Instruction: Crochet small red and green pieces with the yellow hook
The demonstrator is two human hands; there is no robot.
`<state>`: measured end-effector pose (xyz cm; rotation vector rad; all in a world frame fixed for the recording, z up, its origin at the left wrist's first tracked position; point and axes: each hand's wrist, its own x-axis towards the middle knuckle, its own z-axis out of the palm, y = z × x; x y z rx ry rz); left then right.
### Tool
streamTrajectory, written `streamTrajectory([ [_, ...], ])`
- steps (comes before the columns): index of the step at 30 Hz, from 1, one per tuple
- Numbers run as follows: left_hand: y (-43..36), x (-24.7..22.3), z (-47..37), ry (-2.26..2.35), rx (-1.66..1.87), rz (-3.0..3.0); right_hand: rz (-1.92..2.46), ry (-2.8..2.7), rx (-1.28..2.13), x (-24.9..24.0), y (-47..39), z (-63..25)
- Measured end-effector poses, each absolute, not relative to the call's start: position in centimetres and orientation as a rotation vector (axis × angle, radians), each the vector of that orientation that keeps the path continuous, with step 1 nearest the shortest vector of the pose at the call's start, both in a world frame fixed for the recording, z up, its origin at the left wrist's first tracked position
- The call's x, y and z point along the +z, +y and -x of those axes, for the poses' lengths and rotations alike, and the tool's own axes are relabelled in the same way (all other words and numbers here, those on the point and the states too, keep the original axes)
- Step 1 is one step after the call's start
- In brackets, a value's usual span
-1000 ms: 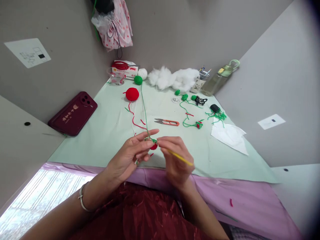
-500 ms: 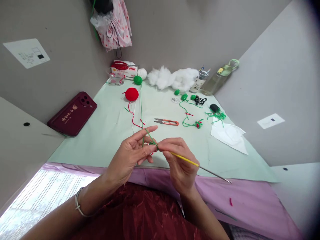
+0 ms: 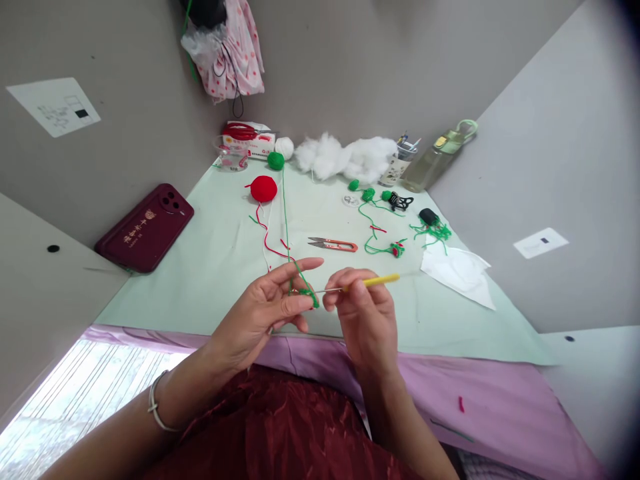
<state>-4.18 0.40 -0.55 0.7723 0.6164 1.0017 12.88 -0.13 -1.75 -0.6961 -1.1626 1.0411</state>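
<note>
Left hand (image 3: 260,310) pinches a small green crochet piece (image 3: 311,298), fuzzy yarn strand (image 3: 284,207) running taut up to its ball. Right hand (image 3: 365,313), fingers clamped on the slim yellow-handled crochet hook (image 3: 357,285), steel tip at the piece. Both hover above the near table (image 3: 210,267) edge; smooth open mat ahead, orange snips (image 3: 334,245) beyond.

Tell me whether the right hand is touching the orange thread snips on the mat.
Apart. The head view shows the right hand gripping the yellow crochet hook, with bare green mat between it and the thread snips.
</note>
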Motion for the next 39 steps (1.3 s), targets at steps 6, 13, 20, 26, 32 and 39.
streamTrajectory([
  [6,-0.1,-0.8,3.1,0.776,1.177,-0.840,0.838,-1.542,0.464,-2.4,-1.2,-11.9],
  [13,0.7,-0.7,3.3,0.694,0.997,-0.558,0.882,-1.633,0.139,-2.6,-0.9,-12.5],
  [20,0.5,-0.3,2.9,0.736,1.133,-0.624,0.890,-1.585,0.215,-2.6,-0.6,-12.0],
  [26,0.6,-0.3,3.1,0.724,1.115,-0.585,0.888,-1.439,0.405,-2.2,-0.5,-12.3],
  [32,0.5,-0.2,3.0,0.686,1.030,-0.593,0.846,-1.600,0.144,-2.5,-0.6,-12.3],
  [39,0.4,-0.1,3.4,0.766,1.106,-0.749,0.797,-1.309,0.745,-1.5,0.0,-12.4],
])
